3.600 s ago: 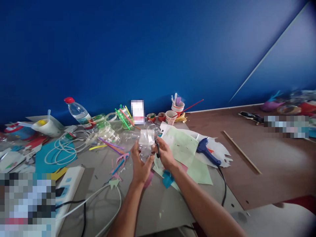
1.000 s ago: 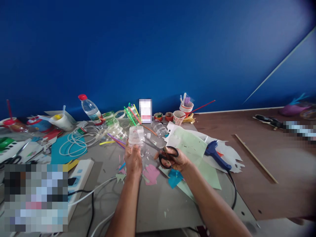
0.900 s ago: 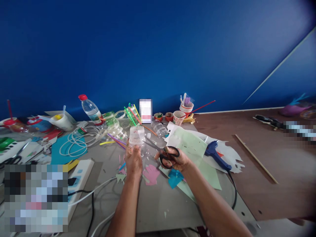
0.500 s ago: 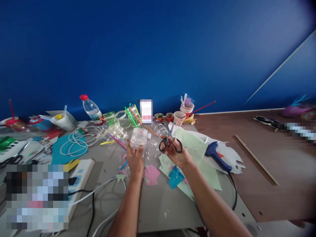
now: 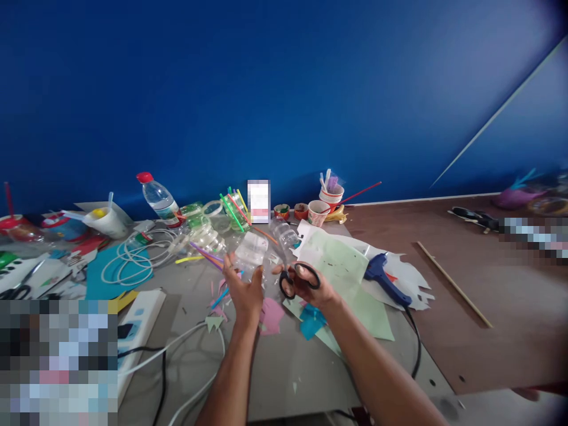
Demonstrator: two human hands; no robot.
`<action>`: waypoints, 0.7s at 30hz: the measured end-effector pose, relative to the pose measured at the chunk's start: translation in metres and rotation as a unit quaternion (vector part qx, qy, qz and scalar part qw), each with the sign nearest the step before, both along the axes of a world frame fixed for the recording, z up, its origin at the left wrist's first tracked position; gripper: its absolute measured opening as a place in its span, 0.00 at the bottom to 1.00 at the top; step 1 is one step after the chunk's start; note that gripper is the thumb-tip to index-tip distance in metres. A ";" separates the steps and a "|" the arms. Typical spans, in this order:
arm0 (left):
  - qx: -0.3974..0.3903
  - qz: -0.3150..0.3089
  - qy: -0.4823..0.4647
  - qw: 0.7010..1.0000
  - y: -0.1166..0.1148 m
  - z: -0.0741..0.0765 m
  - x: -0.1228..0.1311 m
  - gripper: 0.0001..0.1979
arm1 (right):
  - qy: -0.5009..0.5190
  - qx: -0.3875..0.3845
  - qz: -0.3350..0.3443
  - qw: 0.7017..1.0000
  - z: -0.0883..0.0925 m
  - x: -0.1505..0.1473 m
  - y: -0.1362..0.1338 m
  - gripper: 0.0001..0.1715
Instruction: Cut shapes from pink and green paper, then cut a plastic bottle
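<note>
A clear plastic bottle [image 5: 251,247] is gripped in my left hand [image 5: 243,290], its body showing above the fingers and thumb. My right hand [image 5: 314,289] holds black-handled scissors [image 5: 313,271], with fingers in the loops and the blades pointing up and away from me. Their tips come close to the bottle's right side; I cannot tell whether they touch it. Under my hands lie a pink paper scrap [image 5: 271,316], a blue paper piece [image 5: 312,322] and pale green paper [image 5: 344,260].
A blue glue gun [image 5: 387,279] lies on paper at the right, beyond it a wooden stick [image 5: 453,284]. Paper cups [image 5: 318,213], a phone-like screen [image 5: 258,201] and a red-capped bottle [image 5: 160,200] stand along the wall. A power strip [image 5: 144,319] and white cable [image 5: 137,254] are at left.
My right hand has brought the scissors lower and slightly left, closer to the left hand. The bottle has tilted a little in my left hand. The whole view has shifted slightly.
</note>
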State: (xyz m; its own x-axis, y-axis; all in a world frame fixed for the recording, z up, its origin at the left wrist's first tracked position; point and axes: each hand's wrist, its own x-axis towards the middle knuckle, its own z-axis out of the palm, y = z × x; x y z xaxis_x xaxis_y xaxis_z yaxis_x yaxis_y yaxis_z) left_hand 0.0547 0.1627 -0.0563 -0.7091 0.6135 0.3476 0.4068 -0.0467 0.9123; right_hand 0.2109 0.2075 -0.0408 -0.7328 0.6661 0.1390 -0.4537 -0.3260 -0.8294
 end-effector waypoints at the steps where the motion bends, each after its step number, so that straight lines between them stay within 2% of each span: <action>1: -0.002 0.008 0.023 1.000 0.000 0.000 -0.001 0.42 | -0.005 0.003 0.026 1.000 0.001 0.001 -0.001 0.31; 3: 0.005 0.014 0.063 0.998 0.001 -0.003 -0.003 0.39 | -0.014 0.006 0.046 0.999 0.005 0.000 -0.003 0.30; 5: 0.021 0.009 0.096 0.995 0.002 -0.006 -0.004 0.37 | -0.011 0.002 0.006 1.000 0.006 -0.004 -0.003 0.31; 7: 0.036 -0.002 0.129 0.991 0.001 -0.008 -0.004 0.36 | -0.010 -0.006 -0.098 0.995 0.005 -0.009 0.000 0.32; 9: 0.052 -0.022 0.165 0.985 0.000 -0.008 -0.002 0.36 | -0.040 -0.014 -0.215 0.976 0.001 -0.014 0.004 0.31; 12: 0.066 -0.056 0.214 0.973 -0.001 -0.008 0.002 0.36 | -0.084 -0.030 -0.311 0.946 -0.006 -0.018 0.011 0.30; 17: 0.068 -0.133 0.235 0.960 -0.004 -0.008 0.009 0.32 | -0.067 -0.038 -0.344 0.936 -0.004 -0.017 0.015 0.31; 19: 0.070 -0.161 0.212 0.961 -0.005 -0.007 0.013 0.29 | -0.079 -0.053 -0.355 0.930 -0.002 -0.016 0.016 0.32; 21: 0.066 -0.192 0.149 0.968 -0.006 -0.006 0.017 0.27 | -0.083 -0.065 -0.366 0.925 -0.001 -0.014 0.018 0.32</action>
